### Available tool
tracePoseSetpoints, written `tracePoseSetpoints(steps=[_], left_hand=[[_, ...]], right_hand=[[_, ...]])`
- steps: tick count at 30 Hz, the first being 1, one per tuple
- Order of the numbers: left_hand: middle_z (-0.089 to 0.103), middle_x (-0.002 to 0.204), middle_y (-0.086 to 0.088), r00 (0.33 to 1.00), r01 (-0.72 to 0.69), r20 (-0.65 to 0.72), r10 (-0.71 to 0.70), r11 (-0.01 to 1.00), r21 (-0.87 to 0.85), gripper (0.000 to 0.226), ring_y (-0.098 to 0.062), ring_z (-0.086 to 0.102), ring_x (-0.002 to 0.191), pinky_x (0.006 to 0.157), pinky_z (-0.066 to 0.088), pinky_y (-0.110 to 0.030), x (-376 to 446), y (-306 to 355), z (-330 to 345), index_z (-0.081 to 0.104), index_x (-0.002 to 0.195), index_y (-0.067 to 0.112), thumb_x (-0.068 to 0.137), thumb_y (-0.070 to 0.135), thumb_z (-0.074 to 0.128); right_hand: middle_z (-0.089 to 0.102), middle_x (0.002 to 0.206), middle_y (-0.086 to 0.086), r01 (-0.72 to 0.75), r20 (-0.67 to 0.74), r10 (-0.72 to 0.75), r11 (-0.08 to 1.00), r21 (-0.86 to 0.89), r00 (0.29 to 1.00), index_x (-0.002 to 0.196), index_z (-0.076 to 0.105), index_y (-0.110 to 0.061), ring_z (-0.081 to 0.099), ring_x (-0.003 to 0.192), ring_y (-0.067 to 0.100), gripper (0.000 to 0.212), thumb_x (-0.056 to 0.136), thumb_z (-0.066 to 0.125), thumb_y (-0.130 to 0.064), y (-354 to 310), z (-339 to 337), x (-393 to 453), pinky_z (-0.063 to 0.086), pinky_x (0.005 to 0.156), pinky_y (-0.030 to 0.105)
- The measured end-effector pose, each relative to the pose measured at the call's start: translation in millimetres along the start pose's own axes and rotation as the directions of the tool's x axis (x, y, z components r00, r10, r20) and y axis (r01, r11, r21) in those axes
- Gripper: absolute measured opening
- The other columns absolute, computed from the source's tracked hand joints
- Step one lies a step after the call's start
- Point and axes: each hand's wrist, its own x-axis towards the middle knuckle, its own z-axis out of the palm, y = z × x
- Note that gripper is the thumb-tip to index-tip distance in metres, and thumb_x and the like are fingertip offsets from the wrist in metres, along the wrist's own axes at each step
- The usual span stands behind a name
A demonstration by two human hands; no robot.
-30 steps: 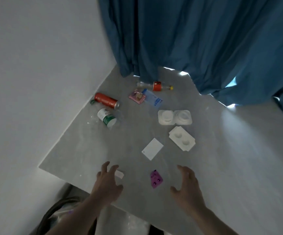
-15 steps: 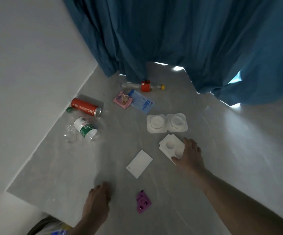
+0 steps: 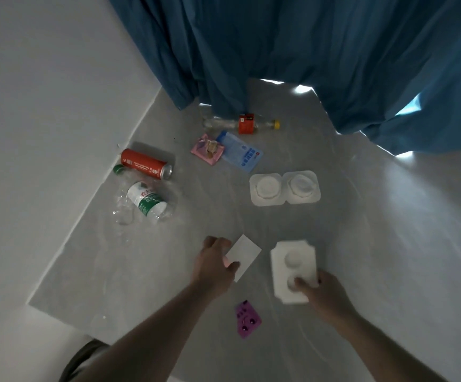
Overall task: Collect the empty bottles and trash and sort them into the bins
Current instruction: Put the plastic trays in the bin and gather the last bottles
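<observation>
My right hand has gone from touching the tray to gripping its near end, lifted off the floor — my left hand now pinches the card. Collecting has begun; no bins in view.

Grey floor in front of me, white wall along its left side. Blue curtain hangs ahead, light leaking under its hem.
</observation>
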Motion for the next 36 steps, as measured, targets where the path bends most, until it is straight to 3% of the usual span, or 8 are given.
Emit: tracePoseSetpoints(steps=[6,9,15,20,26,31,34,36], left_hand=[[0.055,0.107,0.001,0.992,0.098,0.067,-0.105,0.991,0.093,0.047,-0.026,0.059,0.096,0.074,0.046,-0.031,30.1,-2.2,18.5,0.055,0.102,0.023,0.069,0.019,0.087],[0.063,0.100,0.000,0.987,0.140,0.059,-0.147,0.983,0.117,0.035,-0.025,0.062,0.092,0.070,0.045,-0.030,37.8,-8.7,16.8,0.060,0.102,0.021,0.075,0.018,0.083],[0.062,0.093,-0.007,0.995,0.082,0.032,-0.093,0.967,0.243,0.014,-0.033,0.064,0.093,0.075,0.046,-0.031,52.4,-37.7,-21.6,0.069,0.089,0.011,0.087,0.025,0.073],[0.055,0.102,-0.007,0.999,0.024,-0.052,-0.009,0.953,0.303,0.019,-0.033,0.062,0.098,0.079,0.051,-0.038,50.0,-59.5,-64.6,0.062,0.109,0.013,0.100,0.026,0.051],[0.066,0.118,-0.014,0.970,0.069,-0.241,-0.009,0.967,0.244,0.029,-0.033,0.064,0.101,0.082,0.054,-0.042,38.6,-72.1,-105.4,0.055,0.123,0.011,0.104,0.025,0.039],[0.059,0.065,-0.008,0.935,0.111,-0.349,-0.054,0.983,0.144,0.044,-0.033,0.058,0.066,0.054,0.037,-0.030,32.5,-88.0,-145.7,0.050,0.062,0.019,0.089,0.044,0.026],[0.057,0.055,-0.006,0.875,0.230,-0.450,-0.177,0.971,0.064,0.062,-0.030,0.056,0.058,0.054,0.041,-0.029,42.9,-103.9,-166.0,0.053,0.055,0.013,0.099,0.053,0.036],[0.062,0.063,-0.005,0.846,0.261,-0.488,-0.214,0.965,0.030,0.048,-0.030,0.059,0.066,0.057,0.039,-0.030,55.7,-117.6,-177.3,0.058,0.064,0.014,0.098,0.047,0.050]], right_hand=[[0.068,0.103,-0.008,0.132,0.246,-0.089,0.977,-0.165,0.965,0.108,0.071,-0.025,0.067,0.094,0.007,0.044,0.067,0.075,-0.042,10.8,82.1,-53.3,0.052,0.077,0.022],[0.052,0.109,-0.013,0.165,0.186,-0.120,0.954,-0.251,0.975,0.107,0.065,-0.028,0.057,0.107,0.013,0.044,0.066,0.074,-0.043,3.9,112.1,-61.9,0.048,0.088,0.029],[0.057,0.108,-0.011,0.135,0.122,-0.098,0.925,-0.356,0.988,0.105,0.049,-0.032,0.058,0.111,0.016,0.032,0.079,0.068,-0.032,-18.3,119.1,-58.3,0.036,0.076,0.030],[0.060,0.132,-0.003,0.206,0.113,-0.174,0.874,-0.440,0.978,0.133,0.055,-0.029,0.057,0.123,0.019,0.048,0.087,0.065,-0.037,-34.8,81.3,-11.7,0.045,0.096,0.029],[0.064,0.116,0.013,0.196,-0.096,-0.263,0.877,-0.440,0.960,0.116,0.067,-0.011,0.065,0.104,0.033,0.039,0.083,0.075,-0.030,-106.1,0.4,68.5,0.050,0.083,0.035],[0.057,0.122,0.013,0.279,-0.165,-0.418,0.803,-0.526,0.894,0.102,0.069,-0.014,0.058,0.110,0.037,0.027,0.079,0.081,-0.021,-161.4,-33.8,122.0,0.052,0.089,0.042],[0.054,0.129,0.014,0.276,-0.062,-0.393,0.740,-0.613,0.917,0.112,0.063,-0.011,0.054,0.119,0.038,0.043,0.077,0.084,-0.024,-172.0,-31.1,148.7,0.048,0.096,0.043],[0.055,0.134,0.016,0.221,-0.017,-0.297,0.747,-0.627,0.955,0.132,0.051,-0.010,0.052,0.124,0.037,0.074,0.072,0.088,-0.033,-172.1,-23.3,162.7,0.046,0.098,0.041]])
